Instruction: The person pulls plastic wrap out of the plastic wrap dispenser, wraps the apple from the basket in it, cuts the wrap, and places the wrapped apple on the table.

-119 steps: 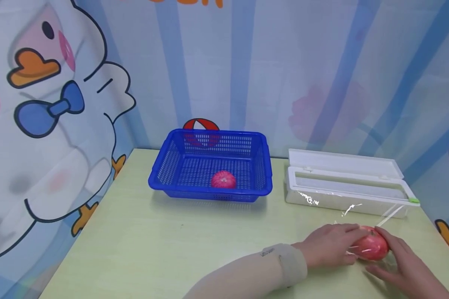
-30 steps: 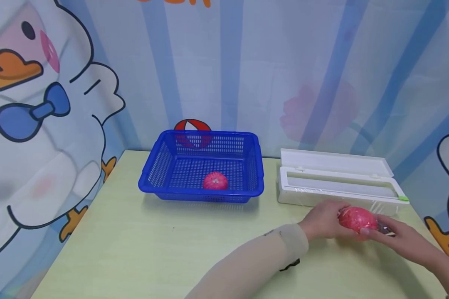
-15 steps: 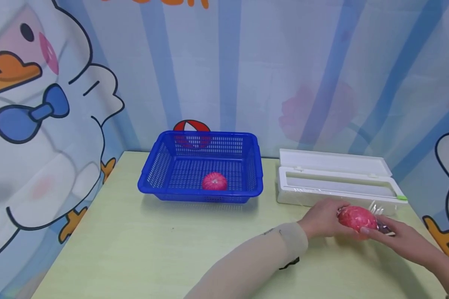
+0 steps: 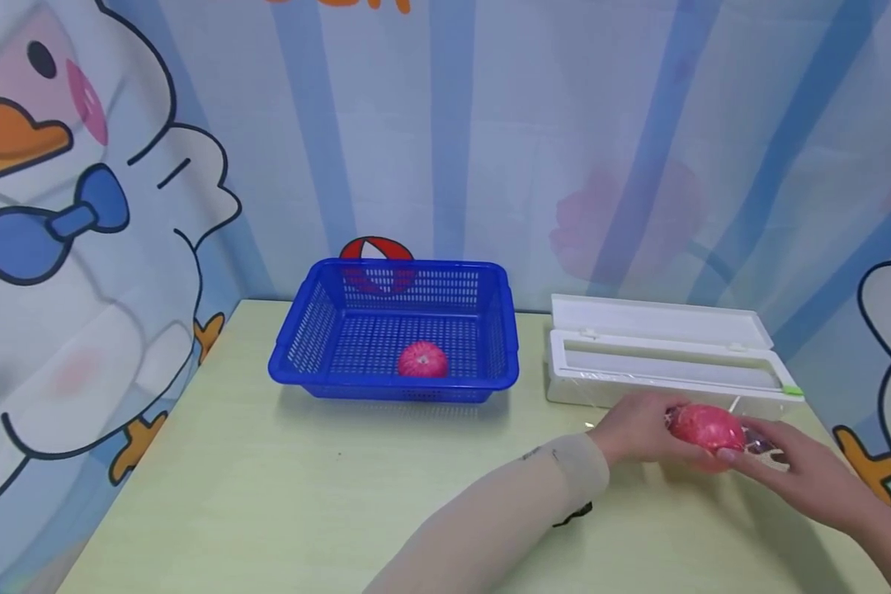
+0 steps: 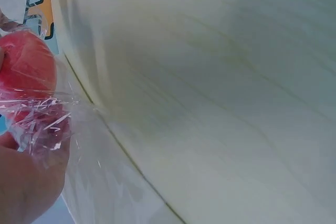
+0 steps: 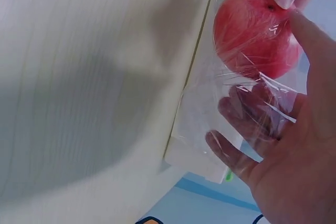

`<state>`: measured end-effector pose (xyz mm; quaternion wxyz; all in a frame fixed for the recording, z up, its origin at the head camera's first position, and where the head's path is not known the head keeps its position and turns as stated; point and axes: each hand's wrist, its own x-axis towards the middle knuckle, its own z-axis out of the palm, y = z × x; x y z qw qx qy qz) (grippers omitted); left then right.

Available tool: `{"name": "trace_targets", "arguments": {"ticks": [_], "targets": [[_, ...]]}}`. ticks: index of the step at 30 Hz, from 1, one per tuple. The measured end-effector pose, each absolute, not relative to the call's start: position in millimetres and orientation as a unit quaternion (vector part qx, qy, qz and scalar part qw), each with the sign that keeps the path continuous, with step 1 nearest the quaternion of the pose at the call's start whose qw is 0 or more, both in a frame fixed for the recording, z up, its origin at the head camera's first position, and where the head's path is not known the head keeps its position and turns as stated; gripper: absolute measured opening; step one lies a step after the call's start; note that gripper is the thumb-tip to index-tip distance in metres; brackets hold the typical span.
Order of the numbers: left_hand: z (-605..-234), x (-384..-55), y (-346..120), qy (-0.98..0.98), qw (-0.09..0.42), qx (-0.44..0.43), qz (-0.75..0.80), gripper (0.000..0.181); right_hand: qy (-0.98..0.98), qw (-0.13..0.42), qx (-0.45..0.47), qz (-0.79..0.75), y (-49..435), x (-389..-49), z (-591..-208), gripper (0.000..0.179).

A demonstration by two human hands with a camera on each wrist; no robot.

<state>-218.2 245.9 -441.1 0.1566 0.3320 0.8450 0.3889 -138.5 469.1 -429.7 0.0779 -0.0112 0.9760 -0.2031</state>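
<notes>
Blue plastic basket (image 4: 349, 381) at left holds one pinkish fruit (image 4: 423, 360); further right, loose cling film (image 5: 44, 121) could bunch or tear if pulled unevenly. The red fruit (image 4: 708, 427) sits in the grip of the left hand (image 4: 642, 426), while the right hand (image 4: 802, 469) touches its side with the thumb, other fingers spread, film over them.

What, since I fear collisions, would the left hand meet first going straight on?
The round red fruit in clear plastic film, which it holds; then probably the right hand, though depth is unclear.
</notes>
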Motion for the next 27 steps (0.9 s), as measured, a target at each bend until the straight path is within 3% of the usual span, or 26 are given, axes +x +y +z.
{"name": "trace_targets", "arguments": {"ticks": [7, 16, 22, 27], "targets": [[-435, -221, 244, 0.834, 0.167, 0.341, 0.399, 0.048, 0.991, -0.008, -0.043, -0.128, 460, -125, -426, 0.098], [-424, -223, 242, 0.839, 0.186, 0.318, 0.401, 0.041, 0.971, -0.175, -0.158, -0.031, 449, -124, -436, 0.119], [-418, -223, 243, 0.849, 0.183, 0.311, 0.385, 0.037, 0.953, -0.22, -0.205, -0.029, 451, -128, -440, 0.127], [-416, -224, 244, 0.859, 0.173, 0.312, 0.367, 0.036, 0.951, -0.225, -0.206, -0.052, 450, -131, -442, 0.124]]}}
